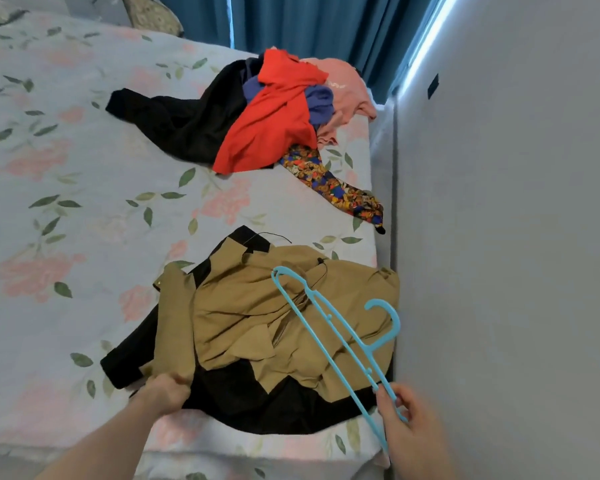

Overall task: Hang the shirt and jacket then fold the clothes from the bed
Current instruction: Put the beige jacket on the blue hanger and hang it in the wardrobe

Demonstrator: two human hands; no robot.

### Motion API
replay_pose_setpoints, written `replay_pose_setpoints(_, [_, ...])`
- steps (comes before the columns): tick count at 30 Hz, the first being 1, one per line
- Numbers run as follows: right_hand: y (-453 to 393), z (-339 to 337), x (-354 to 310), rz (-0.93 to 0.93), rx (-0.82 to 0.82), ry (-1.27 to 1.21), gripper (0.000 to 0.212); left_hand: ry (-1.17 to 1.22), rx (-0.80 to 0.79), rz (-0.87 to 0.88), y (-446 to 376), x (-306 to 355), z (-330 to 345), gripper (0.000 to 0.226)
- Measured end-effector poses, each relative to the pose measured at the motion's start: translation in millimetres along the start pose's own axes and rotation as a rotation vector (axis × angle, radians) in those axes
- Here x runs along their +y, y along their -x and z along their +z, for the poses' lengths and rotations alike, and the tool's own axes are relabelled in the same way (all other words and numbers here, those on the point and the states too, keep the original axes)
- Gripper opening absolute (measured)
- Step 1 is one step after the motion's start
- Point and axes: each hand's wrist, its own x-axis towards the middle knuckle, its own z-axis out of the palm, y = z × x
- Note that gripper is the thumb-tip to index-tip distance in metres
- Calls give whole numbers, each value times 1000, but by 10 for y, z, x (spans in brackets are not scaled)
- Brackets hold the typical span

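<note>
My left hand (165, 389) is down at the near edge of the jacket (257, 327), fingers curled round a fold of its tan cloth, pinching it where tan meets the black hem. My right hand (407, 424) is off to the right, fingers closed round the near end of the hanger (329, 327); the two hands are well apart, with the jacket's lower edge between them.

I count one hanger, light blue plastic. It runs slantwise from my right hand up across the jacket, its far end over the tan cloth near the collar and its hook curling out toward the wall (516, 237). From here I can't tell whether it rests on the cloth or is held just above it.

One jacket, tan with black panels, lies crumpled on the bed (66, 202) near the right edge, close to me. A thin black cord shows at its top.

Farther up the bed is one heap of clothes. In it I make out a black garment (187, 123) spread to the left, a red one (274, 126) on top, a blue one (317, 102) tucked under the red, and a pink one (343, 91) on the right. One patterned piece (336, 188), many-coloured, trails from under the heap toward the bed's edge. Which of these is the shirt I can't tell.

A blue curtain (309, 22) hangs beyond the bed.
</note>
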Motion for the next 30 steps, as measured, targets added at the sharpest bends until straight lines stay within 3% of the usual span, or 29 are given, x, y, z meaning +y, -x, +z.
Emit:
replay_pose_setpoints(4, [-215,108,194,-26,-27,58,15,126,-18,-34,-35,76,188,23])
replay_pose_setpoints(8, [-275,66,279,-44,-32,31,16,304,48,-18,-217,-44,392,38])
replay_pose_setpoints(10, [-282,9,294,-49,-39,14,16,363,67,8,-171,-68,447,28])
replay_pose_setpoints(13, [-210,-140,291,-61,-54,-1,16,523,242,33,316,44,367,26])
replay_pose_setpoints(15, [-89,-274,238,-76,-66,-20,15,513,400,57,697,59,261,8])
replay_pose_setpoints(17, [49,-406,174,-106,-77,-34,16,523,461,82,1048,48,181,2])
replay_pose_setpoints(22, [430,-742,52,-154,-142,-57,14,715,196,201,2160,299,-71,32])
replay_pose_setpoints(26, [781,-954,35,-146,-142,-136,14,590,201,313,3130,415,-168,28])
replay_pose_setpoints(30, [1185,-1077,26,-139,-195,-146,23,618,174,436,3908,501,-170,28])
